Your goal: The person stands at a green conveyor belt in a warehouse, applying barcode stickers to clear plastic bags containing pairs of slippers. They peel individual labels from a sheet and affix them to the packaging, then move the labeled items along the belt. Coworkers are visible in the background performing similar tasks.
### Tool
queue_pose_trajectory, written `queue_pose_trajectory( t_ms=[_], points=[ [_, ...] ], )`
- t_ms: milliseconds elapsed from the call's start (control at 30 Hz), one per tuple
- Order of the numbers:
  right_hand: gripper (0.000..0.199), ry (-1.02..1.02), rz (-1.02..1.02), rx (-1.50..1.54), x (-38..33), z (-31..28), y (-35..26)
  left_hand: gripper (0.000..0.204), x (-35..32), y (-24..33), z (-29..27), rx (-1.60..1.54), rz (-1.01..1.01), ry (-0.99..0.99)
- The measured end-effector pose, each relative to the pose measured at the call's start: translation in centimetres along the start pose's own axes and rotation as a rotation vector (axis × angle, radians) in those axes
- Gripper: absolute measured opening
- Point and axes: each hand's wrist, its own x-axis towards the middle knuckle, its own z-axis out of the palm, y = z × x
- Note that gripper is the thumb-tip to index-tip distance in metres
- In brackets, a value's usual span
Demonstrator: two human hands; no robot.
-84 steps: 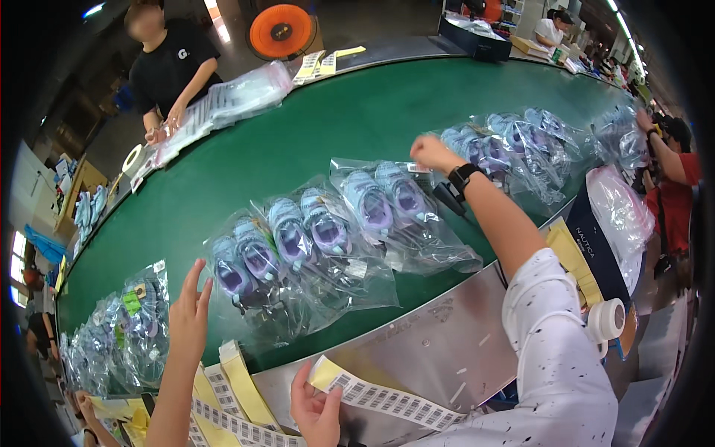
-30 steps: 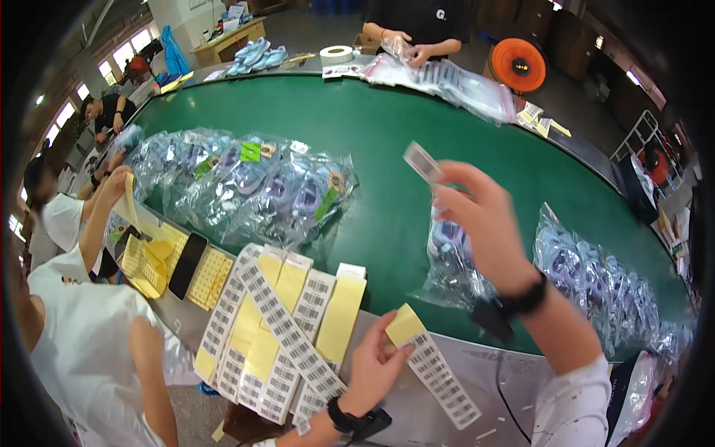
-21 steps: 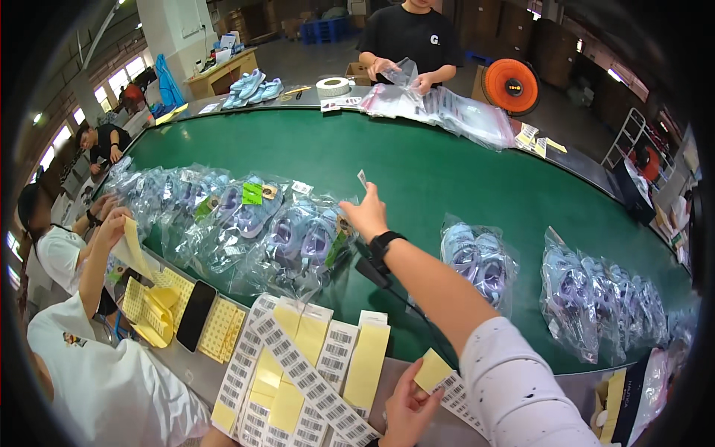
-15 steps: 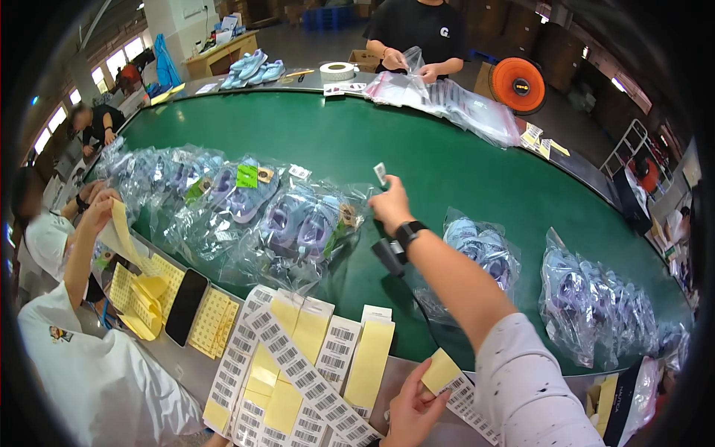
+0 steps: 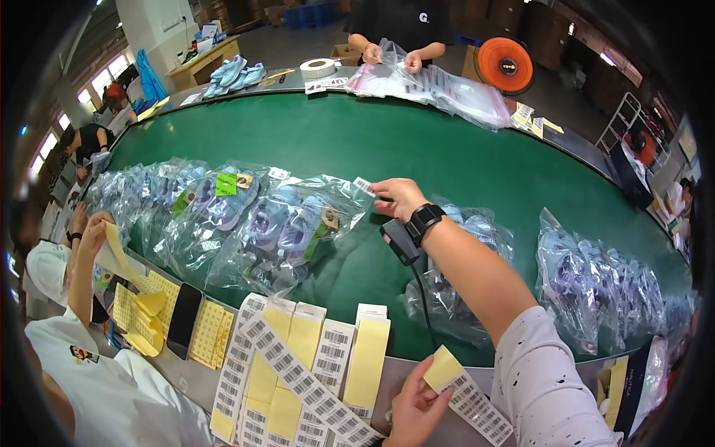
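My right hand [image 5: 403, 199] reaches out over the green belt [image 5: 417, 149] and pinches a small white barcode sticker [image 5: 364, 186] at the edge of a clear bag of purple shoes [image 5: 287, 231]. A black watch [image 5: 424, 219] and a small black scanner [image 5: 399, 240] with a cable sit on that wrist. At the near edge, my left hand [image 5: 413, 406] holds a strip of barcode labels [image 5: 477, 402] with a yellow backing flap [image 5: 442, 369]. Another bagged pair [image 5: 477, 227] lies under my right forearm.
Strips of barcode labels and yellow backings [image 5: 298, 357] cover the near ledge beside a black phone [image 5: 185, 320]. A co-worker's hand [image 5: 93, 235] at left lifts a yellow backing. More bagged shoes [image 5: 588, 283] lie at right. Across the belt, a person [image 5: 402, 30] handles bags near an orange reel [image 5: 506, 65].
My right hand has come down from mid-air with the sticker, then moved across to the edge of the bagged purple shoes. My left hand keeps hold of the label strip.
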Motion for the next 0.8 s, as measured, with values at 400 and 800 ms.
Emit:
queue_pose_trajectory(
  t_ms=[400, 800],
  points=[
    [0.021, 0.208, -0.297, -0.651, 0.8, 2.6, 1.6, 0.065, -0.1, 0.2, 0.9, 0.034, 0.063, 0.018],
    [0.022, -0.545, -0.474, -0.611, -28.4, -11.8, -4.6, 0.025, -1.5, 2.3, 2.2, 0.613, 0.223, 0.133]
  ],
)
